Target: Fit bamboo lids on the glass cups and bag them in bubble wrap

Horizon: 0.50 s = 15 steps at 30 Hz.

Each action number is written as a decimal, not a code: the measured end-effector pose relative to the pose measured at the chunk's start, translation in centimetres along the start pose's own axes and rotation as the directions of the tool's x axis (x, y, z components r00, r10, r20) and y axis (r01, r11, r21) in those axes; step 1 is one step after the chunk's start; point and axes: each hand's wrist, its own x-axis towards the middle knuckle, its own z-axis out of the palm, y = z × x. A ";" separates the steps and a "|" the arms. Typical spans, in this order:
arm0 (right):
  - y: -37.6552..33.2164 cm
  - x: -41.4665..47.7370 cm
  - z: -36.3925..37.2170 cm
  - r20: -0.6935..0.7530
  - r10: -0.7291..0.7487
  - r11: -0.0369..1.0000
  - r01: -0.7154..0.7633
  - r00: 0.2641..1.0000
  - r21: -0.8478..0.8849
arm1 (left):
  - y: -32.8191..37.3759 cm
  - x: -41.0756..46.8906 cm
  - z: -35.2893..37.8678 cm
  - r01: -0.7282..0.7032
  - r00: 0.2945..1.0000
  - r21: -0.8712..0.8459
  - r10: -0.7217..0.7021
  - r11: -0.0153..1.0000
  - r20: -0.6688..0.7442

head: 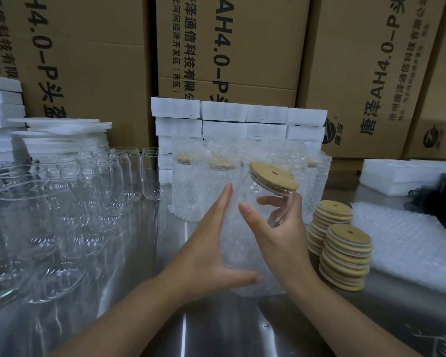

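Glass cup [277, 202] with a bamboo lid [273, 176] seated on its mouth is being held up over the middle of the steel table [216, 331], tilted so the lid is leaning toward the right. The right hand [276, 233] is gripping it, with fingers curling round the far side of the glass and the thumb pressing on the near side. Just beside it, the left hand [211, 251] is lying flat with straight fingers against the side of a bubble wrap bag [236, 253], the thumb spreading out across the bag's lower part. The cup's base is sitting right at the top of the bag, but I cannot tell whether it is inside the opening.

Behind the hands, several bagged cups [191, 186] are standing in a row, their lids showing dimly through the wrap. To the left, a crowd of bare glass cups [62, 202] is standing without lids. To the right, two stacks of bamboo lids [345, 256] are sitting close together, and beside them a pile of flat bubble wrap [402, 243] is lying. White foam blocks [242, 117] are stacked at the back, in front of tall cardboard cartons [242, 47].
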 end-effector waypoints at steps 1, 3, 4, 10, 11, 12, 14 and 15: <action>0.1 0.0 0.0 0.001 0.004 1.000 -0.004 1.000 0.022 | -0.2 0.1 0.2 -0.009 0.999 0.064 0.012 0.998 -0.042; 0.2 -0.1 0.2 0.007 -0.007 0.999 0.007 1.000 0.049 | -0.4 0.3 0.3 0.016 0.990 0.119 0.001 0.993 -0.140; 0.1 -0.1 0.3 0.009 -0.017 0.998 0.016 1.000 0.056 | -0.5 0.3 0.3 0.055 0.985 0.093 -0.038 0.994 -0.170; -0.1 0.4 -0.1 0.150 -0.049 0.971 0.011 0.988 0.240 | -0.8 0.5 0.0 0.135 0.931 -0.202 -0.194 0.970 -0.308; -0.2 0.5 -0.2 0.166 -0.051 0.960 0.003 0.985 0.279 | -0.9 0.6 -0.1 0.108 0.917 -0.246 -0.192 0.963 -0.350; -0.3 0.5 -0.2 0.186 -0.065 0.959 0.010 0.980 0.284 | -1.0 0.7 -0.2 0.078 0.901 -0.297 -0.195 0.952 -0.387; -0.4 0.4 -0.1 0.257 -0.074 0.977 0.018 0.963 0.213 | -1.2 0.9 -0.5 0.027 0.866 -0.414 -0.228 0.910 -0.446; -0.2 0.3 0.0 0.302 -0.059 0.987 0.009 0.951 0.162 | -1.2 1.0 -0.6 0.006 0.846 -0.461 -0.251 0.887 -0.470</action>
